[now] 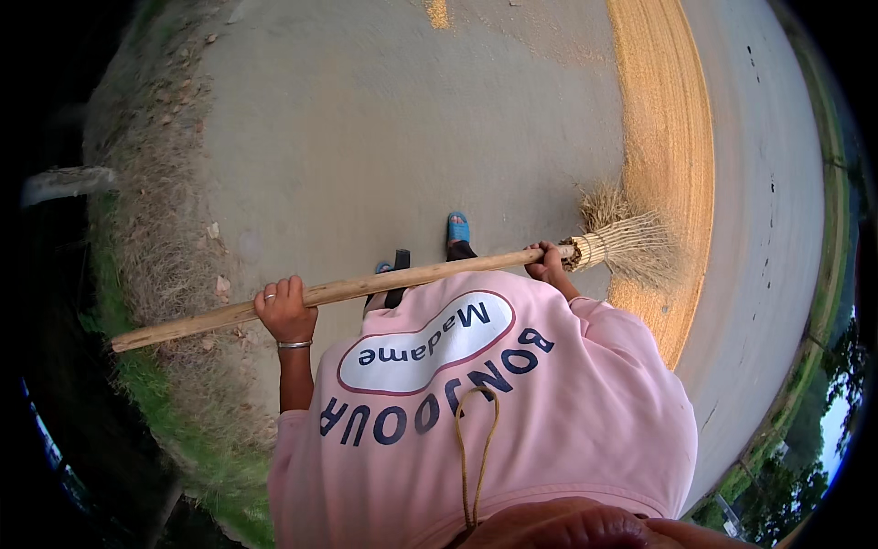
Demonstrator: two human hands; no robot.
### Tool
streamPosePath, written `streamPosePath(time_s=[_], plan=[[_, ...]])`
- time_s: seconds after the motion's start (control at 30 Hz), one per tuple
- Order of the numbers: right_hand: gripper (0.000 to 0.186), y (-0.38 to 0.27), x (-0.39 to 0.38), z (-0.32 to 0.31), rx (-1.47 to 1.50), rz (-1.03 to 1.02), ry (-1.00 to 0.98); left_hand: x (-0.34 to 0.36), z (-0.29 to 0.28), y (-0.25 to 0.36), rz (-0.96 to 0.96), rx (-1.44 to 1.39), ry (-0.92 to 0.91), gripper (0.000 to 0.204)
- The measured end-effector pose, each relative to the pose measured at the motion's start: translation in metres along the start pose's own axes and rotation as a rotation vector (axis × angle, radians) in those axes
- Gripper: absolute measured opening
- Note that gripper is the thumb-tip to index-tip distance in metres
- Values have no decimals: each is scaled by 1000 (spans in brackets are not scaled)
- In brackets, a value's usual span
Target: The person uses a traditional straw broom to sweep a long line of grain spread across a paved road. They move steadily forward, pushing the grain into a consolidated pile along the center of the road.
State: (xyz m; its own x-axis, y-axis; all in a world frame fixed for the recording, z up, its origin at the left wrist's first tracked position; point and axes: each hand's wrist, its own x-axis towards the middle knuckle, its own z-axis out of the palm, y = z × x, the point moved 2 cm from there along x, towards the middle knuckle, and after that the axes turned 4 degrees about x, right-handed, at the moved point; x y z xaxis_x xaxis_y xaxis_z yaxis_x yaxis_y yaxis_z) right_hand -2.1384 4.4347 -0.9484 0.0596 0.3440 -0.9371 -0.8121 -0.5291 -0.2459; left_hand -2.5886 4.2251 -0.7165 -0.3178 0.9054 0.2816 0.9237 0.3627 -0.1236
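A long broom [393, 282] with a bare wooden handle lies across in front of my body, its bound twig head [631, 240] out to the right. My left hand [285, 309], with a ring and a bracelet at the wrist, is wrapped round the handle toward its left end. Close to the broom head, my right hand [550, 265] grips the handle; part of its fingers is hidden. The bristle tips overlap the edge of a long band of golden grain [666, 110] spread along the pavement on the right.
Grey pavement [393, 128] stretches ahead, with a small grain patch [438, 13] far off. Dry grass and leaves [169, 247] line the left edge, beside green grass [160, 393]. My foot in a blue sandal [458, 227] shows below the handle. More road [759, 183] runs beyond the grain.
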Motion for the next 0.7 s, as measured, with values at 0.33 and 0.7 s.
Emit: streamPosePath(time_s=[0.33, 0.7], plan=[[6, -54, -112, -276, -72, 99, 27, -253, -150, 97, -37, 61, -82, 15], [5, -78, -288, -655, -282, 316, -316, -802, -484, 318, -343, 496, -60, 15]])
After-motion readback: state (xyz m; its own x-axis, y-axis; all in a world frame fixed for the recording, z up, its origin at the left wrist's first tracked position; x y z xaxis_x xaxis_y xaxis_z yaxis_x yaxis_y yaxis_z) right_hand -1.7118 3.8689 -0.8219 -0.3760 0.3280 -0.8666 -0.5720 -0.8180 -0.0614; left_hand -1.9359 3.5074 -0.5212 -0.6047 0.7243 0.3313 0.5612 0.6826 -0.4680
